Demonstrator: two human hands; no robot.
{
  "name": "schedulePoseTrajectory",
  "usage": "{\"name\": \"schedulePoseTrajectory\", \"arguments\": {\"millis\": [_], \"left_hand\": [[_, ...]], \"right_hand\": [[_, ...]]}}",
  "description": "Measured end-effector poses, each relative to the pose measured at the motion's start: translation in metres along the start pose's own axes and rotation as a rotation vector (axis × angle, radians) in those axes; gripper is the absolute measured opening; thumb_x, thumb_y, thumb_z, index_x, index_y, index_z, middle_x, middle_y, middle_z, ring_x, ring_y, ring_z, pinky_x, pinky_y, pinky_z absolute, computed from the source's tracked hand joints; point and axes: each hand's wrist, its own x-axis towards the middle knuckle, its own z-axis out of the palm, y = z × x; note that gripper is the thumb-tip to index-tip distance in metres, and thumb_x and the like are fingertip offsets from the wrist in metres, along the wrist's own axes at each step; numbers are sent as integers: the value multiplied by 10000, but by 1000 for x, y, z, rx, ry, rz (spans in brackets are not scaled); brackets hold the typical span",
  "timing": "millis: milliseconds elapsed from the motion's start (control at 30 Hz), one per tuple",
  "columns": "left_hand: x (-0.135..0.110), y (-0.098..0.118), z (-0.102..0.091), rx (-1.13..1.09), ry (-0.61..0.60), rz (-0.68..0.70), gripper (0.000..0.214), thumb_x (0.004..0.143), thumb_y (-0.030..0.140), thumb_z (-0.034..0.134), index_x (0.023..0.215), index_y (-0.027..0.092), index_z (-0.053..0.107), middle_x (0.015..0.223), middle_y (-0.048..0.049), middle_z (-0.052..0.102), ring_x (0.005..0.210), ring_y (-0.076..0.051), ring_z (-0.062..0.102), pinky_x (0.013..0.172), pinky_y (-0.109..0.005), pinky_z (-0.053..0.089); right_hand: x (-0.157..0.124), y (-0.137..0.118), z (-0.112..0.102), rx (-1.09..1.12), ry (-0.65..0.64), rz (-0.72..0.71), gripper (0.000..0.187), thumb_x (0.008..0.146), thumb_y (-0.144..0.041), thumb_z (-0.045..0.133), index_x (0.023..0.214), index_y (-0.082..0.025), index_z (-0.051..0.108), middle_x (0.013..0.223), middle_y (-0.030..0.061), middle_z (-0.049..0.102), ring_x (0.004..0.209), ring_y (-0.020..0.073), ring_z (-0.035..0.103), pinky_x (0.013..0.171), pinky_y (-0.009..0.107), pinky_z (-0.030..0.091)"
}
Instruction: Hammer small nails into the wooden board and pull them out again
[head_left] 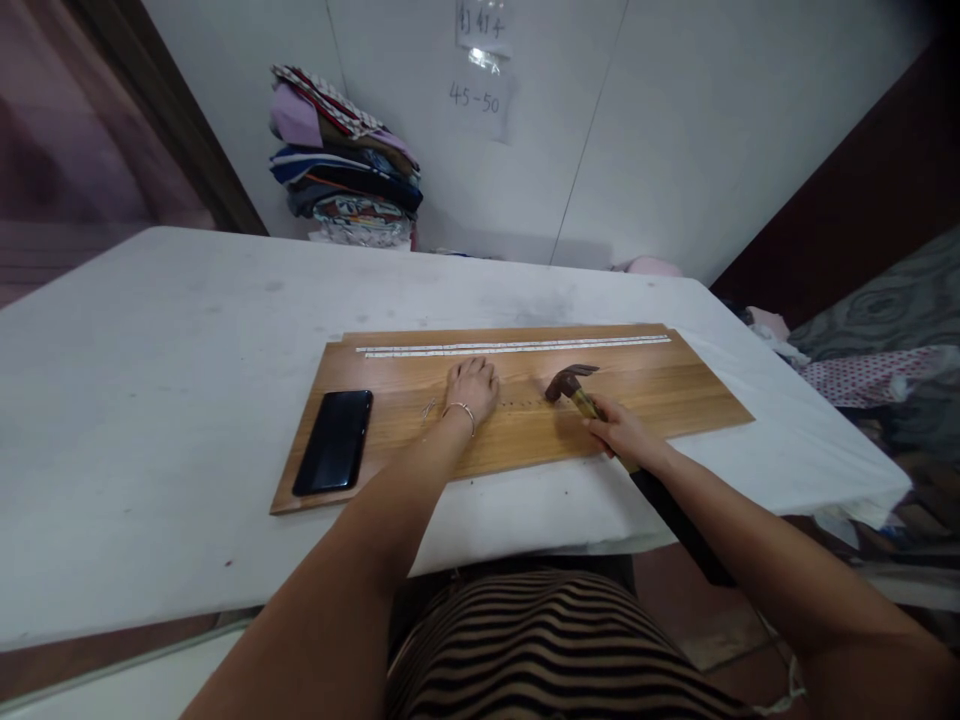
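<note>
A claw hammer (574, 385) with a dark metal head and a long handle is in my right hand (621, 432). I grip it partway along the handle, and its head is over the right half of a wooden board (637, 375). A row of small nails (521, 403) stands in the board between the hammer head and my left hand (472, 388). That hand lies palm down on the wood, fingers laid out on the surface, a bracelet at the wrist. Several loose nails (427, 408) lie just left of it.
Two long white measuring strips (517, 347) run along the board's far side. A black phone (334, 442) rests on its left end. The board lies on a white-covered table (150, 400). Folded cloths (349, 160) are stacked behind, by the wall.
</note>
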Motion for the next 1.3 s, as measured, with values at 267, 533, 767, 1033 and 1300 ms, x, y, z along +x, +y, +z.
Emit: {"name": "schedulePoseTrajectory", "arguments": {"millis": [267, 533, 767, 1033, 1300], "left_hand": [[1, -1, 1, -8, 3, 6, 291, 1008, 265, 417, 1104, 233, 689, 1427, -103, 621, 1376, -256, 495, 1173, -436, 340], [1, -1, 1, 0, 5, 5, 285, 1003, 267, 420, 1093, 233, 687, 1418, -100, 627, 1349, -258, 514, 1166, -441, 344], [1, -1, 2, -8, 8, 3, 296, 1004, 263, 411, 1085, 233, 694, 1398, -103, 637, 1349, -261, 513, 1153, -443, 358], [1, 0, 0, 4, -1, 5, 294, 1002, 260, 419, 1111, 220, 689, 1439, -108, 615, 1369, -266, 502, 1169, -444, 341], [1, -1, 1, 8, -5, 5, 287, 1008, 267, 419, 1102, 217, 686, 1413, -108, 628, 1357, -260, 509, 1166, -437, 345]], "right_hand": [[1, 0, -2, -27, 28, -5, 518, 815, -266, 577, 1314, -128, 562, 467, -113, 437, 359, 109, 408, 369, 216, 325], [1, 3, 0, -3, 8, 6, 568, 812, -269, 579, 1363, -137, 539, 466, -121, 415, 357, 116, 406, 372, 217, 341], [2, 3, -2, -17, 33, -16, 476, 810, -265, 576, 1273, -156, 578, 473, -108, 438, 358, 113, 404, 363, 218, 330], [0, 1, 1, -11, 8, 2, 498, 819, -266, 599, 1303, -156, 562, 465, -117, 423, 357, 108, 408, 370, 213, 336], [-1, 0, -1, -5, 22, -3, 475, 824, -237, 552, 1290, -146, 550, 461, -116, 428, 354, 112, 394, 363, 218, 327]]}}
